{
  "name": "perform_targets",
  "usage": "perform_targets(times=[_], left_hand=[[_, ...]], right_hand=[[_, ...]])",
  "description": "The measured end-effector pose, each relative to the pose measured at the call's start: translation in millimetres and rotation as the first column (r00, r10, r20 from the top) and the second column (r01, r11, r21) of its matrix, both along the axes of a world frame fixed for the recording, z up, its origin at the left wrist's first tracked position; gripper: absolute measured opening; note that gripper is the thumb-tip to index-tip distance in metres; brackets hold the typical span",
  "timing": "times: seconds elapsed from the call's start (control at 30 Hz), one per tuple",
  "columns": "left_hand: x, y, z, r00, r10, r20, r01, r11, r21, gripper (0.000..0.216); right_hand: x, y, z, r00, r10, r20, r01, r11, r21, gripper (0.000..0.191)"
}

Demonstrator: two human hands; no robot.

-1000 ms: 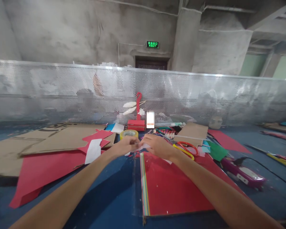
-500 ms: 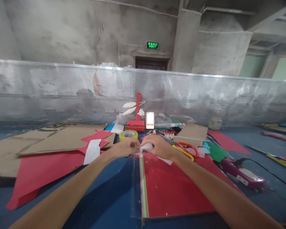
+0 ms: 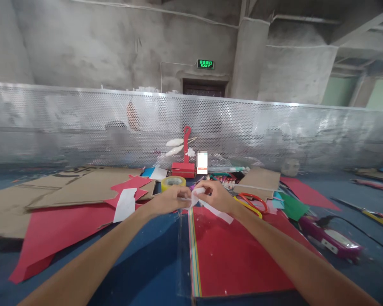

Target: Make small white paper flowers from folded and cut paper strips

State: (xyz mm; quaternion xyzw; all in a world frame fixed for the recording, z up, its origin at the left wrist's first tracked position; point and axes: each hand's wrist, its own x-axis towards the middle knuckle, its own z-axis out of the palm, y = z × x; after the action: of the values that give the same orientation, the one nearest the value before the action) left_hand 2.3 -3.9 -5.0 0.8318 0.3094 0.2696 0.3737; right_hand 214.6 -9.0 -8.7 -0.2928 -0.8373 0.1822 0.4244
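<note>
The left hand [image 3: 172, 199] and the right hand [image 3: 214, 196] were positioned near the center of the frame, close together, with fingers curled. Between them was a thin, narrow white paper strip [image 3: 196, 196]. The right hand gripped the strip between thumb and fingers; the left hand pinched its left edge. The strip was bent at the fingertips, and its loose end extended toward the lower right, over a stack of sheets with a red top face and multicolored left edge [image 3: 242, 255] at the lower center-right.

A yellow-edged roll of clear adhesive tape [image 3: 165, 183] lay just behind the left hand. Behind the tape stood a red block-shaped base with an upright hooked stem [image 3: 183, 170], with a white-screened phone [image 3: 202, 163] immediately to its right. Scissors with red and yellow looped handles [image 3: 264, 207] lay to the right of the right hand.

At center-left, flat brown cardboard sheets [image 3: 79, 187] partly covered a large red paper sheet [image 3: 60, 233]; an irregular white paper piece [image 3: 125, 205] rested nearby. At the right, a green paper piece [image 3: 292, 205] lay beside a purple box-shaped device [image 3: 330, 239] with a black cable. These items occupied a blue tabletop [image 3: 140, 267], backed by a perforated metal panel [image 3: 258, 123] spanning the frame's width.
</note>
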Motion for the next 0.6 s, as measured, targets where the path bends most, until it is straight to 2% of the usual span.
perform_targets(times=[0.27, 0.43, 0.6], left_hand=[[1.7, -7.8, 6.4, 0.997, 0.010, 0.071, -0.009, 1.000, -0.008, 0.016], [2.7, -8.8, 4.5, 0.992, -0.024, 0.127, 0.030, 0.999, -0.045, 0.021], [5.1, -13.4, 7.9, 0.985, -0.083, 0.151, 0.085, 0.996, -0.006, 0.022]], right_hand=[[0.3, 3.5, -2.6, 0.996, -0.004, -0.088, -0.005, 0.995, -0.102, 0.012], [3.1, 5.5, -3.2, 0.995, -0.075, -0.062, 0.067, 0.991, -0.117, 0.019], [4.8, 7.8, -4.1, 0.992, -0.127, -0.024, 0.124, 0.987, -0.105, 0.031]])
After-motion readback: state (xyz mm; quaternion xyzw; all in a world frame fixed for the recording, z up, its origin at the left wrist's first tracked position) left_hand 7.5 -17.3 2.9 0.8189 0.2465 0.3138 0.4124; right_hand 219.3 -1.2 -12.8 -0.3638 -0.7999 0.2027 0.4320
